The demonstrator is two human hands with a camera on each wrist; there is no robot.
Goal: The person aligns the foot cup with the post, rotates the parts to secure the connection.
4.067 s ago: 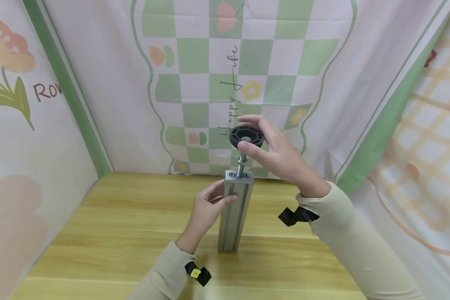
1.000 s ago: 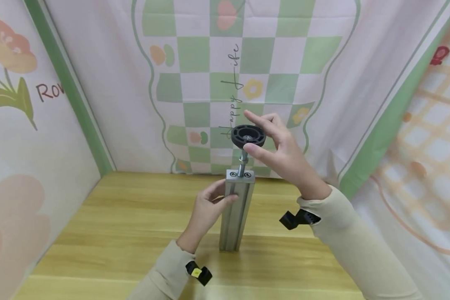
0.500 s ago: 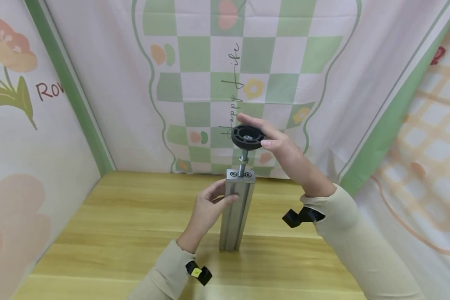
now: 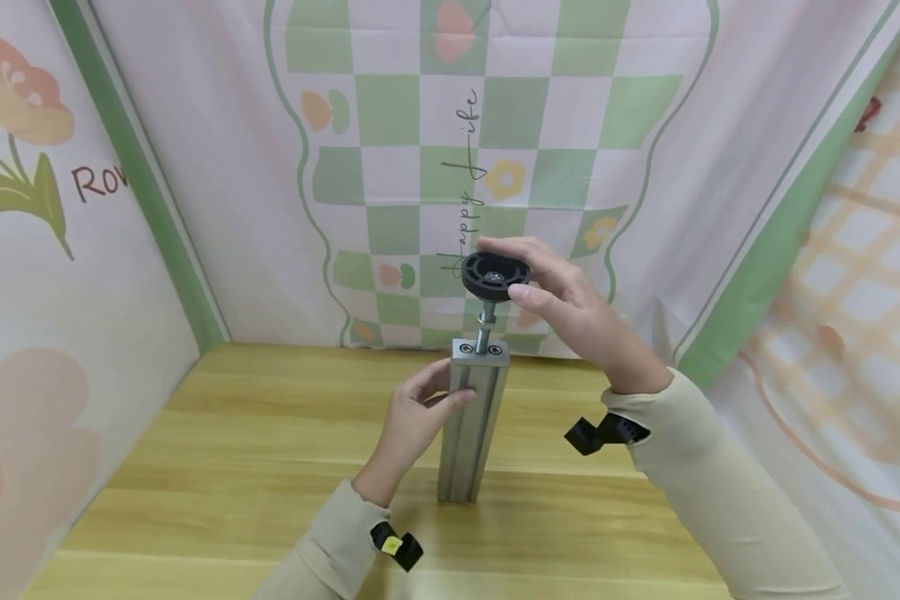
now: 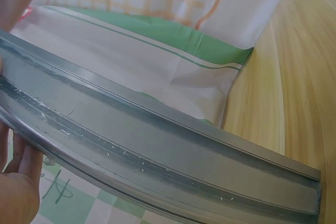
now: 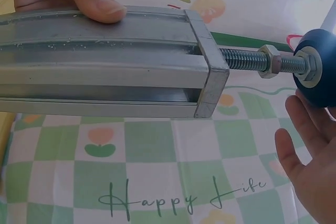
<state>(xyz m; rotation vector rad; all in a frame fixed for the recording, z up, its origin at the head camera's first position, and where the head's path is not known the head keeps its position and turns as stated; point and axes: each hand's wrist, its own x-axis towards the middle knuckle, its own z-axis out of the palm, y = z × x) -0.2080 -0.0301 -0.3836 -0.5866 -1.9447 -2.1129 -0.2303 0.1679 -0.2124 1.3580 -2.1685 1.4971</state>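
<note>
Wood-grain tabletop (image 4: 270, 450), below grip. Grn/wht check cloth (image 4: 390, 108) w/ "Happy Life" lettering (image 4: 464, 179), behind grip. Flower-print hanging (image 4: 37, 275), L of grip. Orange-check hanging (image 4: 858, 333), R of grip.

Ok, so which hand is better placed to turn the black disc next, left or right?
Probably the right hand: it is at the rim of the disc, while the left hand grips the post lower down.

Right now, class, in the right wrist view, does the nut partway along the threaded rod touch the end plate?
No, bare threads of the threaded rod show between the nut and the end plate.
</note>
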